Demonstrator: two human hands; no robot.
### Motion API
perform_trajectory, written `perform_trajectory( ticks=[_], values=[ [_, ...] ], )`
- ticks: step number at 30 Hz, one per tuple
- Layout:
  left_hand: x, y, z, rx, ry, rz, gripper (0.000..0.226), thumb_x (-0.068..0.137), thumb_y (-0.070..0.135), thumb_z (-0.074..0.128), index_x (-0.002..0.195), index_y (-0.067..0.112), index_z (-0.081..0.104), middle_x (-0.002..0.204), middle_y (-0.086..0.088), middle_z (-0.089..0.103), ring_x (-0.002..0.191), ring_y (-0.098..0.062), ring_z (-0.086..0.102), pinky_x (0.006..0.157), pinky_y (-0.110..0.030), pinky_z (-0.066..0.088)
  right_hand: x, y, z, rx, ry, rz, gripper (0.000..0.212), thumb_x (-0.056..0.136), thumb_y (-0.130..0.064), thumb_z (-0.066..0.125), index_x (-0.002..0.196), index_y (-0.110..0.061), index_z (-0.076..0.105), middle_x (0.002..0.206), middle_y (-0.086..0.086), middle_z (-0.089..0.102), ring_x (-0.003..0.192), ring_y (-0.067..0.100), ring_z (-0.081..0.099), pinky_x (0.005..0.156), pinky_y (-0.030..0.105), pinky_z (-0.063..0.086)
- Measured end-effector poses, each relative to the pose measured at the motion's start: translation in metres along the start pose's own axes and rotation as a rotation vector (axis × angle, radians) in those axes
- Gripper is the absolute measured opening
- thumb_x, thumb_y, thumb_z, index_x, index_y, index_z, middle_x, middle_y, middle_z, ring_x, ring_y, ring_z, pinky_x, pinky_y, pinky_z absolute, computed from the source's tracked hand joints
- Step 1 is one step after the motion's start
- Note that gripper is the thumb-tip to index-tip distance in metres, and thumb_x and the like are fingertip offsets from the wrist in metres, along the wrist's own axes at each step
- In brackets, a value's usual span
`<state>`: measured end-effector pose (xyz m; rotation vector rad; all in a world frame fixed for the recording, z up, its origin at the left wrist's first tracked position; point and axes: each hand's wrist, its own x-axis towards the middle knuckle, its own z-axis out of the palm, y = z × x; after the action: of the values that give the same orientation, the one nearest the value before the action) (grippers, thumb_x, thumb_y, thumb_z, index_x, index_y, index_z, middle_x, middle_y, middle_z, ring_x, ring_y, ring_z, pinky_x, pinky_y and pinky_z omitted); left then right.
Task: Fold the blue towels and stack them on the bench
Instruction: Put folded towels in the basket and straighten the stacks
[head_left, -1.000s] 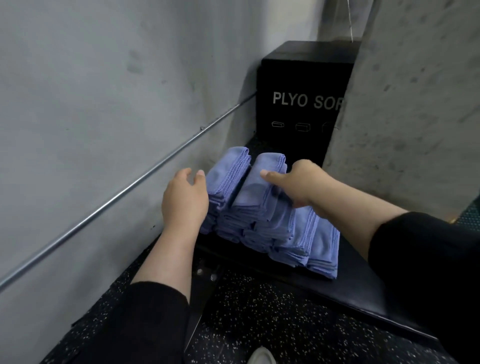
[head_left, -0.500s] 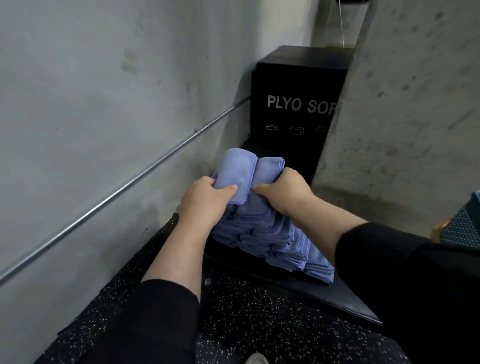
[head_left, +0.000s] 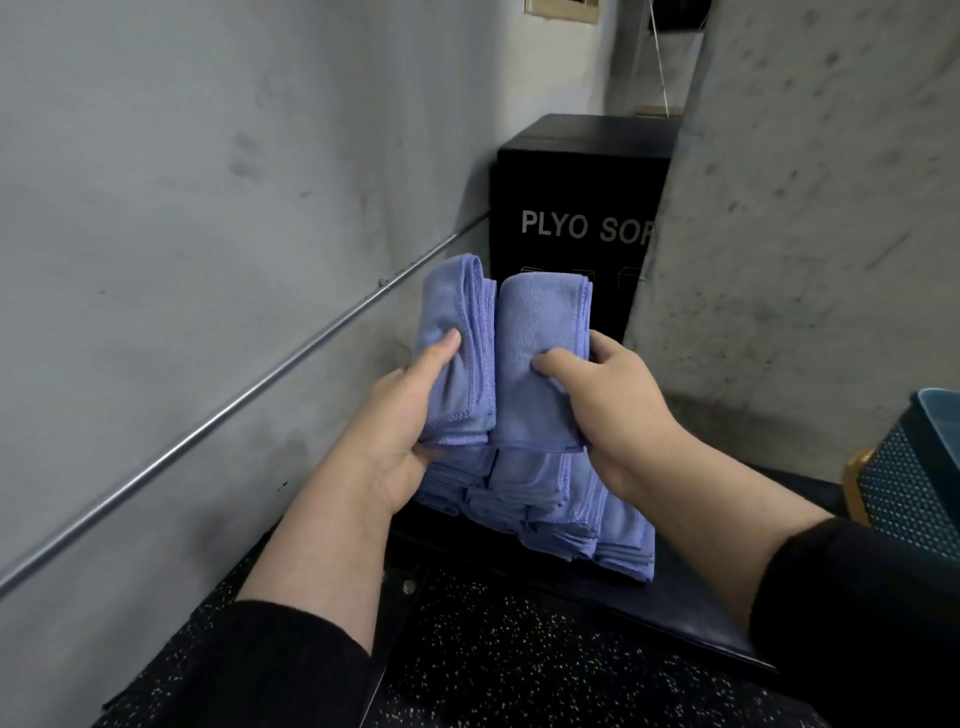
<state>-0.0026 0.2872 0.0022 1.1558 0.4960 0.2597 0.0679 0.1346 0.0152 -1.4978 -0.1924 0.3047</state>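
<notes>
A person's left hand (head_left: 397, 441) and right hand (head_left: 605, 410) each grip a folded blue towel, the left towel (head_left: 457, 353) and right towel (head_left: 535, 364) held side by side, thumbs on top and fingers mostly hidden beneath. The lifted pair partly screens the stacked towels (head_left: 561, 514) on the black table (head_left: 691, 613). Behind, a concrete pillar (head_left: 810, 234) cuts off the lettering on a black box (head_left: 576, 176). A blue basket (head_left: 919, 478) is cropped at the right edge; a metal rail (head_left: 249, 395) crosses the wall.
</notes>
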Motion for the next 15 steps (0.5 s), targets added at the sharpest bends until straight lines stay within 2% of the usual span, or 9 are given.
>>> perform_trajectory(
  ticks=[4,7,9,12,15],
  values=[
    [-0.010,-0.001,0.026,-0.028,-0.012,0.056,0.041,0.088,0.029,0.075,0.121,0.006,0.069,0.107,-0.015,0.076,0.098,-0.033,0.074,0.082,-0.046,0.060,-0.008,-0.017,-0.025,0.101,-0.018,0.036,0.022,0.088,-0.014,0.072,0.110,-0.009,0.070,0.101,0.011,0.077,0.093,0.030,0.074,0.085,0.053,0.060],
    [-0.019,-0.003,0.052,-0.016,-0.057,0.093,0.024,0.090,0.022,0.073,0.111,0.008,0.071,0.100,-0.013,0.077,0.086,-0.027,0.075,0.071,-0.038,0.061,-0.017,-0.032,-0.053,0.104,0.012,0.037,0.020,0.090,-0.013,0.071,0.109,-0.007,0.070,0.101,0.011,0.077,0.091,0.029,0.075,0.080,0.046,0.062],
    [-0.023,-0.008,0.072,-0.014,-0.084,0.111,0.015,0.091,0.019,0.072,0.104,0.010,0.072,0.096,-0.012,0.078,0.082,-0.025,0.076,0.070,-0.037,0.061,-0.025,-0.045,-0.082,0.072,0.036,0.029,0.019,0.091,-0.012,0.070,0.110,-0.009,0.070,0.100,0.009,0.077,0.089,0.025,0.075,0.075,0.041,0.062],
    [-0.031,-0.020,0.108,-0.039,-0.101,0.114,0.022,0.090,0.019,0.074,0.108,0.007,0.071,0.093,-0.012,0.078,0.082,-0.025,0.075,0.076,-0.040,0.060,-0.041,-0.076,-0.143,-0.025,0.072,-0.022,0.025,0.091,-0.010,0.070,0.116,-0.010,0.069,0.105,0.008,0.077,0.098,0.026,0.074,0.086,0.043,0.060],
    [-0.039,-0.037,0.151,-0.036,-0.139,0.107,0.013,0.091,0.019,0.073,0.102,0.012,0.071,0.087,-0.006,0.078,0.076,-0.019,0.075,0.067,-0.035,0.060,-0.060,-0.109,-0.222,-0.165,0.180,-0.087,0.023,0.089,-0.009,0.071,0.112,-0.005,0.071,0.107,0.013,0.076,0.103,0.030,0.072,0.098,0.048,0.053]
  ],
)
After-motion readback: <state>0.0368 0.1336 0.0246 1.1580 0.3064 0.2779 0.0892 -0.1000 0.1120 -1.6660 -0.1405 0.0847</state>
